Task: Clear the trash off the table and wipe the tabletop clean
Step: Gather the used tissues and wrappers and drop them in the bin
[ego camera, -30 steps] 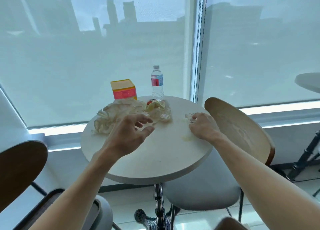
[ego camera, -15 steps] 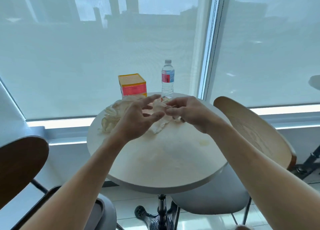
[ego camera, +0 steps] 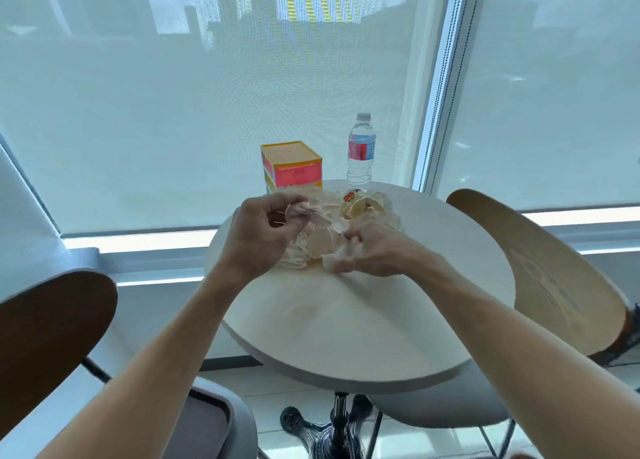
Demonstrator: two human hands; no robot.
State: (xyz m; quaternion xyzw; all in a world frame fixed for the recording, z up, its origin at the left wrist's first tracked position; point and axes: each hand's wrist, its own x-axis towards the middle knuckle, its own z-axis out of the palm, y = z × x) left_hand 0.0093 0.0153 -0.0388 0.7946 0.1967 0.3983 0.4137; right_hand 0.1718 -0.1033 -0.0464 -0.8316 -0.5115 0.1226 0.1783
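Observation:
A pile of crumpled plastic wrap and tissue trash lies on the far half of the round white table, with yellow peel scraps at its back. My left hand pinches a piece of the trash at the pile's left side, lifted slightly. My right hand grips the crumpled plastic at the pile's right front, fingers curled into it, resting on the tabletop.
An orange and pink carton and a clear water bottle stand at the table's far edge by the window blind. A wooden chair back is at the right, another chair at the left.
Both hands moved into the trash pile: the left from hovering open to pinching a piece, the right from the table's right side to gripping the plastic. The camera moved closer.

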